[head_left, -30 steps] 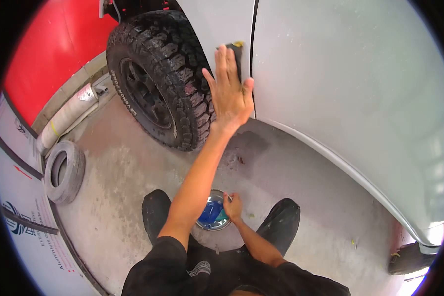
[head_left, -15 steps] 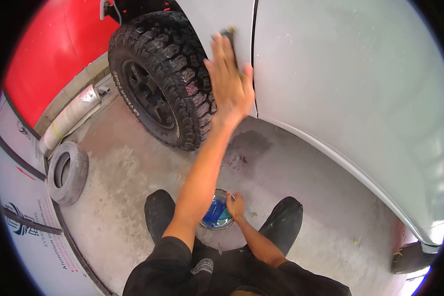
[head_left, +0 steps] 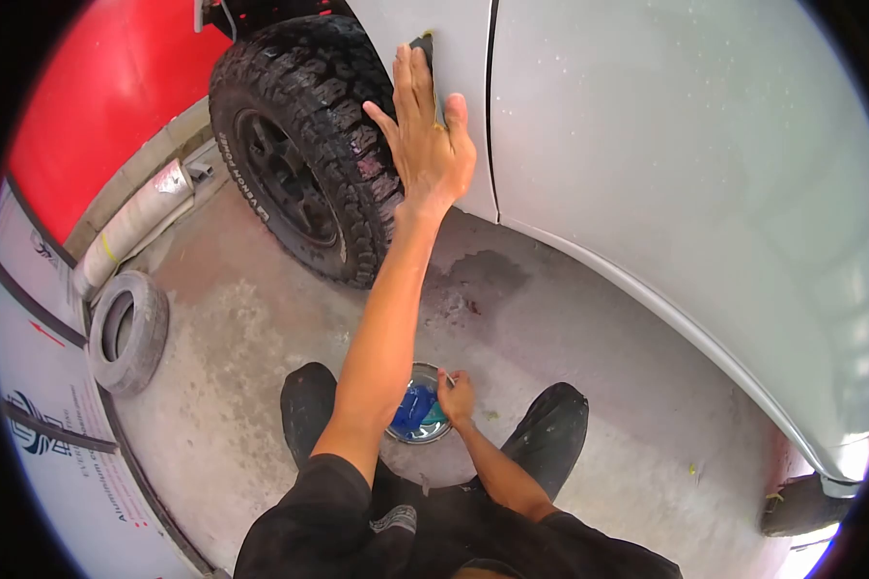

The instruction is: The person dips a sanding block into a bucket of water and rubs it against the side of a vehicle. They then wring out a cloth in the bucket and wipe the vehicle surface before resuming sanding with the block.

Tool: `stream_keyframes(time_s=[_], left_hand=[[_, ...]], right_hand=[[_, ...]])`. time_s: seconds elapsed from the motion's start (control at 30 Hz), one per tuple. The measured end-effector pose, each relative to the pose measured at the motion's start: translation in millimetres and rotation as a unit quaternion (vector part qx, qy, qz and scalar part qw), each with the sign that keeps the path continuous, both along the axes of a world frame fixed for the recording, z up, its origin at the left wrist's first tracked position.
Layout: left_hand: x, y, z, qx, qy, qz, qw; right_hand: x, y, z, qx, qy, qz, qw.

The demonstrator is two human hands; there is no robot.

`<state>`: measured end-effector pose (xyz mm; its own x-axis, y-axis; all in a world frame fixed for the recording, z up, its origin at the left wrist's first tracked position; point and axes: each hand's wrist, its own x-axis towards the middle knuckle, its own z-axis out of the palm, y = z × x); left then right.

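Note:
My left hand [head_left: 422, 145] reaches up to the silver fender [head_left: 462, 29], beside the door seam. Its fingers lie stretched over a dark, flat pad [head_left: 424, 43], which looks like a sanding pad and is mostly hidden under them; thumb and little finger stick out sideways. Down between my feet, my right hand [head_left: 457, 394] is closed at the rim of a round bucket [head_left: 421, 440]. Blue and teal things, wet-looking, show inside the bucket; my left forearm covers part of it.
A large off-road tyre [head_left: 304, 154] stands left of the fender. The silver door [head_left: 686, 145] fills the right. A loose grey tyre [head_left: 147, 333] leans against printed panels [head_left: 58, 463]; a pale roll [head_left: 135, 227] lies by the red wall [head_left: 116, 106]. Wet patches mark the concrete floor [head_left: 212, 318].
My left hand has shifted left and slightly up along the fender with the dark pad, and its fingers are spread wider. My right hand stays at the bucket rim.

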<state>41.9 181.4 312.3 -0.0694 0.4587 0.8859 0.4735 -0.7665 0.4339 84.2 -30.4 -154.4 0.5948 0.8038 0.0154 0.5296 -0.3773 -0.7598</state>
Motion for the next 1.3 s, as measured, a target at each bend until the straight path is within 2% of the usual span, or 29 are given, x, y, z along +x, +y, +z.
stream_keyframes(time_s=[0.07,0.17,0.2,0.3,0.37,0.4,0.47,0.6,0.67,0.73,0.83,0.9,0.97,1.03,1.1,1.2,1.3], left_hand=[[8,-10,-5,-0.006,-0.029,-0.013,0.999],[15,-23,-37,-0.009,0.027,-0.011,1.000],[8,-15,-27,-0.009,0.039,0.014,0.999],[-10,7,21,-0.022,-0.033,-0.007,0.999],[2,-4,0,-0.003,-0.016,-0.010,1.000],[9,-19,-24,-0.003,0.005,-0.016,1.000],[6,-23,-41,-0.003,0.044,-0.019,0.999],[-19,7,27,-0.036,-0.036,-0.027,0.998],[-6,-3,7,-0.002,-0.015,-0.010,1.000],[14,-26,-36,0.023,0.015,-0.010,1.000],[2,-14,-19,0.026,0.036,0.013,0.999],[-8,9,11,0.013,0.002,0.013,1.000],[-7,9,20,0.007,-0.033,0.005,0.999],[9,-22,-25,0.000,0.020,0.011,1.000],[14,-26,-47,-0.021,0.068,0.033,0.997],[-8,10,17,-0.026,-0.010,0.039,0.999],[5,0,3,-0.019,-0.029,0.037,0.999]], right_hand=[[-2,-1,-3,-0.002,0.002,-0.007,1.000],[1,1,-17,0.007,0.039,0.009,0.999],[-2,-1,-15,0.009,0.024,0.003,1.000],[-1,0,-5,0.020,0.004,-0.006,1.000],[-3,0,-7,0.031,0.033,-0.003,0.999],[-4,0,-3,0.015,0.039,0.006,0.999],[-3,-4,7,-0.021,0.047,0.020,0.998],[-1,-3,8,-0.027,0.027,0.011,0.999],[-2,-4,9,-0.026,0.047,0.015,0.998],[-5,-3,3,0.003,0.006,0.004,1.000],[-4,-8,-3,0.007,-0.028,-0.006,1.000],[0,-2,-3,0.010,-0.023,-0.001,1.000],[-1,-5,-3,0.018,0.001,0.008,1.000],[-4,-6,-2,0.012,-0.005,0.010,1.000],[-5,-9,-1,0.005,-0.016,0.007,1.000],[2,-2,5,0.000,-0.023,0.005,1.000],[-6,-4,4,0.000,0.009,0.001,1.000]])
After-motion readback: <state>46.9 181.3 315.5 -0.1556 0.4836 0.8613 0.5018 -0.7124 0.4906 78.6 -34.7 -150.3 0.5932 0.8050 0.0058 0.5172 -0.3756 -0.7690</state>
